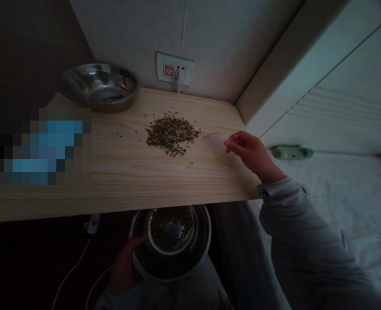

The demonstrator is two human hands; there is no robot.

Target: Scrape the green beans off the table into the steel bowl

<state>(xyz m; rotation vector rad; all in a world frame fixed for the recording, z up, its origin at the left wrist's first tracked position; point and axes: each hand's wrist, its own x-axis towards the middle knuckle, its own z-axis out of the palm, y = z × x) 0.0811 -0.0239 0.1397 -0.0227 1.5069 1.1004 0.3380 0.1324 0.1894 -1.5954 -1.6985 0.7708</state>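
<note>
A loose pile of small dark-green beans [171, 132], which look like mung beans, lies on the light wooden tabletop [119, 172]. To the right of the pile, my right hand [247, 150] pinches the edge of a clear, thin plastic disc [217, 141], perhaps a lid, held low over the wood. Below the table's front edge, my left hand [126, 265] grips the left rim of a metal bowl [171, 268]. More of the beans lie in its middle, around a shiny bare patch. Most of the left fingers are hidden under the bowl.
A second steel bowl [101, 88] stands at the back left of the table. Behind it, a wall socket [175, 69] has a plug in it. Pixelated blue shapes cover the table's left end. At right, a green object [292, 152] lies on a pale bed sheet [345, 185]. Cables hang below.
</note>
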